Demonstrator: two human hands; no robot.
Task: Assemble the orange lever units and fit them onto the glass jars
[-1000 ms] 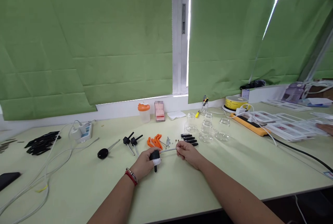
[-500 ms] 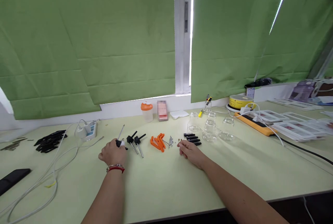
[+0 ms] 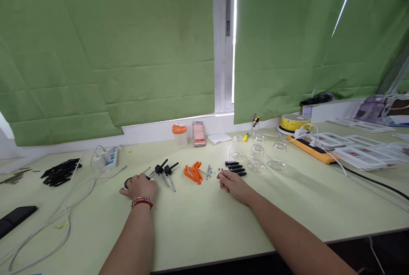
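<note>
My left hand [image 3: 140, 187] lies palm down at the left, fingers closed over a black tool with a metal rod [image 3: 147, 169]; most of it is hidden beneath the hand. Just right of it lie two black-headed metal rods [image 3: 160, 170] with black crossbars. Orange plastic clamps [image 3: 195, 173] are in the middle, beside a few small silver pins [image 3: 209, 171]. My right hand [image 3: 234, 185] rests on the table with its fingers curled together; what is in them, if anything, is hidden. Tiny metal pieces [image 3: 219, 169] and several black pen-like sticks [image 3: 235, 168] lie close to its fingertips.
Clear glass jars [image 3: 256, 160] stand behind my right hand. An orange-lidded cup [image 3: 180, 136] is at the back. On the right are an orange power strip [image 3: 311, 150] and white frames [image 3: 358, 158]. White cables [image 3: 68, 207], black strips [image 3: 60, 173] and a phone [image 3: 15, 219] lie left.
My left hand has turned and lowered over the black tool; its rod, upright before, now lies lower and flatter. My right hand has hardly moved.
</note>
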